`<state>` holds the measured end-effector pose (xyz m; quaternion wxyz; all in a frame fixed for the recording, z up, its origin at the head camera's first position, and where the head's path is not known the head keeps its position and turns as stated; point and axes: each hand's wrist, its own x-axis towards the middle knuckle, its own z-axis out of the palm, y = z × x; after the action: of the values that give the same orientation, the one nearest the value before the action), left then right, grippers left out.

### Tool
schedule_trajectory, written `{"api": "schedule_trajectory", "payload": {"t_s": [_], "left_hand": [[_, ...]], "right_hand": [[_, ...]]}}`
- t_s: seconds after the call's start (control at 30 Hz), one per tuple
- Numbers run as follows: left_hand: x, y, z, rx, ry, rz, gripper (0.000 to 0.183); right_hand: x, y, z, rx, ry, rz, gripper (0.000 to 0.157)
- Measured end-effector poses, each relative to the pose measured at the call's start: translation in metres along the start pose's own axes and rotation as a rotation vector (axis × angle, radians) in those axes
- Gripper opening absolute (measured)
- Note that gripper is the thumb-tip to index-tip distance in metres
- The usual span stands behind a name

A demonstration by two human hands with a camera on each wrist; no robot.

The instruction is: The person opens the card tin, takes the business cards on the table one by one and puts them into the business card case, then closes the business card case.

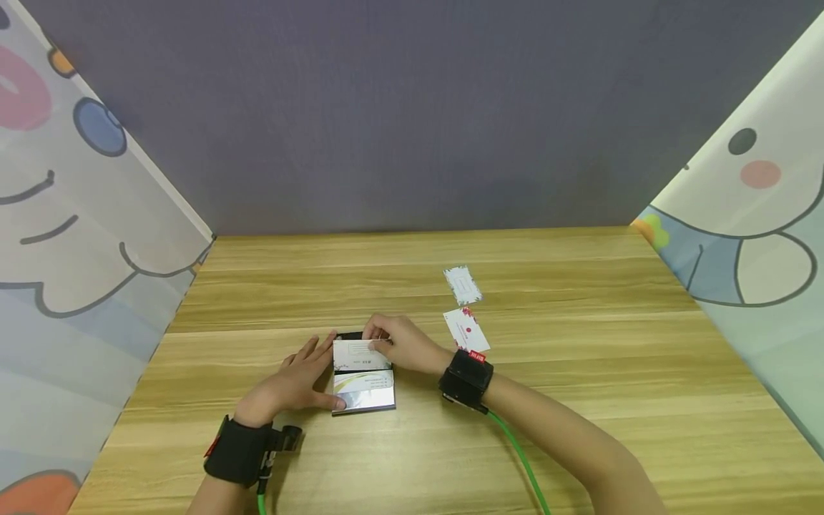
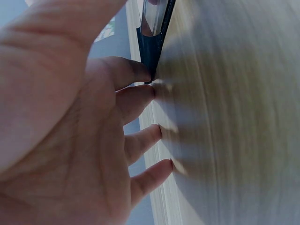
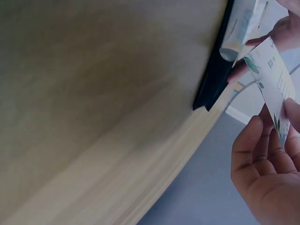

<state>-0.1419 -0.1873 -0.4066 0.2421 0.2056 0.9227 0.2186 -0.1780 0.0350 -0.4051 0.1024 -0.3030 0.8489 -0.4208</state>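
Observation:
My right hand (image 1: 410, 346) pinches a white business card (image 1: 352, 355) with leafy printed corners between thumb and fingers. In the right wrist view that card (image 3: 271, 77) is tilted, overlapping the far part of a black and silver card case (image 1: 365, 402). Inside the case sits another card (image 1: 363, 380) with a yellow curve, its lower part behind the silver front. My left hand (image 1: 290, 386) lies along the case's left side, thumb at the near corner and index fingertip at the far corner. Its other fingers are spread, fingertips at the tabletop in the left wrist view.
To the right of the case, two cards lie on the wooden table (image 1: 579, 343): a white one with red flowers (image 1: 466, 329) and, farther back, one with a blue-green border (image 1: 462, 285). A grey panel (image 1: 412, 114) stands behind; printed sheets flank both sides. Green cables (image 1: 524, 458) trail from the wrist straps.

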Motion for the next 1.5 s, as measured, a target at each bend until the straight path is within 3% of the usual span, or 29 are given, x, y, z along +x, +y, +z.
{"api": "schedule_trajectory", "payload": {"t_s": [0.3, 0.87, 1.23, 1.37, 1.5], "left_hand": [[0.000, 0.000, 0.001, 0.003, 0.008, 0.006, 0.105], [0.000, 0.000, 0.000, 0.007, 0.014, 0.022, 0.105], [0.000, -0.001, 0.000, 0.009, 0.009, 0.018, 0.105], [0.000, 0.000, -0.001, 0.007, 0.007, 0.022, 0.105], [0.001, 0.000, -0.001, 0.012, 0.005, 0.019, 0.105]], "right_hand": [[0.000, 0.004, 0.008, -0.002, -0.043, 0.004, 0.008], [-0.001, -0.003, 0.013, -0.207, -0.060, 0.082, 0.004], [-0.002, -0.003, 0.013, -0.254, -0.120, 0.074, 0.008], [-0.003, -0.002, 0.013, -0.256, -0.157, 0.049, 0.003], [-0.004, -0.001, 0.013, -0.275, -0.194, 0.015, 0.008]]}}
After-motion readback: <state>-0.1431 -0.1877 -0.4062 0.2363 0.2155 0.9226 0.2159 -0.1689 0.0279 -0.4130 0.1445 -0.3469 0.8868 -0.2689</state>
